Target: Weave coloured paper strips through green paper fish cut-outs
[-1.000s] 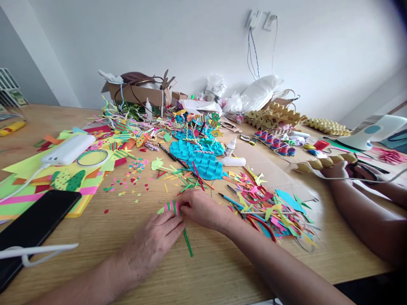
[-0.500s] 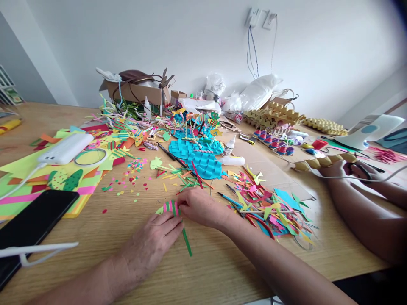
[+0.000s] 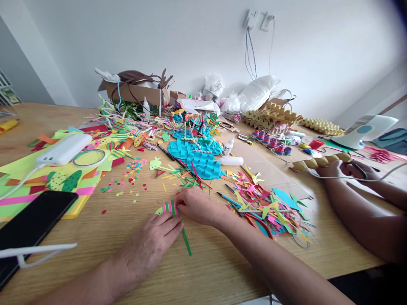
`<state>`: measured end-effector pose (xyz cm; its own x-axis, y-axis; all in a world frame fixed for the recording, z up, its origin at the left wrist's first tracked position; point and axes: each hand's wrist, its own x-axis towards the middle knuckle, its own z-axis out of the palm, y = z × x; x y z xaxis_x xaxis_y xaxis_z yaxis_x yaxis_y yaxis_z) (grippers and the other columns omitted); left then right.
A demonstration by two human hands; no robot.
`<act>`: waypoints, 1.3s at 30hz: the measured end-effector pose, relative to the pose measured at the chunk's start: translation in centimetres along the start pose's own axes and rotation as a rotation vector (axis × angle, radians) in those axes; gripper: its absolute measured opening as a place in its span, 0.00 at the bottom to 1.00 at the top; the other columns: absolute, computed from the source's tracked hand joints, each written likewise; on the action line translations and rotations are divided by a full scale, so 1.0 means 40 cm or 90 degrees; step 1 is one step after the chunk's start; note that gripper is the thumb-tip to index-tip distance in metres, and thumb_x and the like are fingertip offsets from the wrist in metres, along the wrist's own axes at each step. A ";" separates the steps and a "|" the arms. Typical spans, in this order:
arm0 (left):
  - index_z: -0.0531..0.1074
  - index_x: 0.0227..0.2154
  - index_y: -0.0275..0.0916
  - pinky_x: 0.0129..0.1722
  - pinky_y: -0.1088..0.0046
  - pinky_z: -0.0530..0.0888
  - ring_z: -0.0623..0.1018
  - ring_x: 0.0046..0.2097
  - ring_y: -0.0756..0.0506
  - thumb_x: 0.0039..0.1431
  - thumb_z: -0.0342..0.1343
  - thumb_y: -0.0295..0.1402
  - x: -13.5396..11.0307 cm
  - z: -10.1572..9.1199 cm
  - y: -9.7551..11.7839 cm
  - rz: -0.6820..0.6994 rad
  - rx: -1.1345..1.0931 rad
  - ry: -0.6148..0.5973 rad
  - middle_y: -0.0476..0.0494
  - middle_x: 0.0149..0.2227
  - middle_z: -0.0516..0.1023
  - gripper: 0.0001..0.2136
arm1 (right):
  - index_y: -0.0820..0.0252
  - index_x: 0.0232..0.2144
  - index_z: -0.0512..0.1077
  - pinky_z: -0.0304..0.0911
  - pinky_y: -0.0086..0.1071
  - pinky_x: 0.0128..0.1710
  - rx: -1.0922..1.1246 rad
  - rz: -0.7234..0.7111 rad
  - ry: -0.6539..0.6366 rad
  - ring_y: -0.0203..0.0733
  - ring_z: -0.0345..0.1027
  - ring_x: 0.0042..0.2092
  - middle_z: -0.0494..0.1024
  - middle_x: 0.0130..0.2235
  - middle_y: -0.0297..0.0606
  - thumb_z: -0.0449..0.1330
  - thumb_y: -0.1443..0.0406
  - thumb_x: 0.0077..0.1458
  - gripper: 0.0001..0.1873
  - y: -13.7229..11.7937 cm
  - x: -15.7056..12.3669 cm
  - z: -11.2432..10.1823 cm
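A small light green paper fish (image 3: 170,206) with pink and green stripes lies on the table between my hands. My left hand (image 3: 159,237) rests over its lower edge, fingers together and pressing it down. From under these fingertips a narrow green paper strip (image 3: 187,242) runs toward me. My right hand (image 3: 195,205) is closed in a pinch at the fish's right end; the fingertips' exact hold is partly hidden. Beyond my hands are loose paper strips (image 3: 184,174) and a blue scaled paper piece (image 3: 205,164). A light green fish cutout (image 3: 155,163) lies farther left.
Paper scraps (image 3: 270,207) with pens and red-handled scissors (image 3: 263,224) lie right of my forearm. At left are a phone (image 3: 34,228), a white power bank (image 3: 63,149) and coloured sheets. A co-worker's hands (image 3: 346,169) hold an egg-carton strip (image 3: 318,162) at right. A glue bottle (image 3: 228,146) stands upright.
Both hands stay almost in place on the paper fish, with only a slight shift of the right fingers. The whole view has moved slightly.
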<state>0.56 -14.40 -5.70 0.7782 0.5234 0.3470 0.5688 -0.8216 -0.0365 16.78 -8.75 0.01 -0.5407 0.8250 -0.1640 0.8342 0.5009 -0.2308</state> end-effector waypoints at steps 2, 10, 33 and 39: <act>0.70 0.44 0.38 0.42 0.66 0.69 0.71 0.46 0.44 0.63 0.37 0.25 0.001 -0.001 0.002 0.000 0.006 0.010 0.45 0.44 0.76 0.17 | 0.58 0.29 0.77 0.57 0.27 0.29 -0.001 0.006 0.004 0.39 0.69 0.33 0.78 0.33 0.39 0.52 0.67 0.48 0.13 -0.003 0.002 0.004; 0.71 0.41 0.36 0.40 0.67 0.70 0.71 0.44 0.44 0.63 0.33 0.23 0.004 -0.009 0.004 0.020 0.024 0.042 0.44 0.42 0.76 0.19 | 0.60 0.33 0.76 0.58 0.26 0.34 0.018 0.022 0.036 0.39 0.69 0.38 0.78 0.36 0.39 0.50 0.70 0.48 0.15 0.006 0.003 -0.018; 0.72 0.40 0.34 0.41 0.70 0.68 0.71 0.42 0.45 0.63 0.32 0.22 0.004 -0.006 0.004 0.049 0.084 0.084 0.45 0.39 0.77 0.20 | 0.58 0.34 0.76 0.57 0.25 0.30 -0.002 0.027 -0.024 0.38 0.69 0.36 0.78 0.35 0.38 0.50 0.66 0.49 0.15 -0.005 -0.003 -0.021; 0.72 0.40 0.34 0.41 0.70 0.68 0.71 0.42 0.45 0.64 0.31 0.23 0.005 0.004 0.000 0.047 0.087 0.098 0.46 0.38 0.77 0.22 | 0.59 0.32 0.77 0.57 0.26 0.29 0.003 0.040 -0.013 0.40 0.70 0.35 0.78 0.35 0.40 0.52 0.68 0.47 0.14 -0.011 0.010 -0.011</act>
<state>0.76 -14.26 -5.77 0.7753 0.4142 0.4768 0.5511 -0.8125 -0.1903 16.26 -8.52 0.46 -0.4899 0.8492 -0.1972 0.8658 0.4475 -0.2239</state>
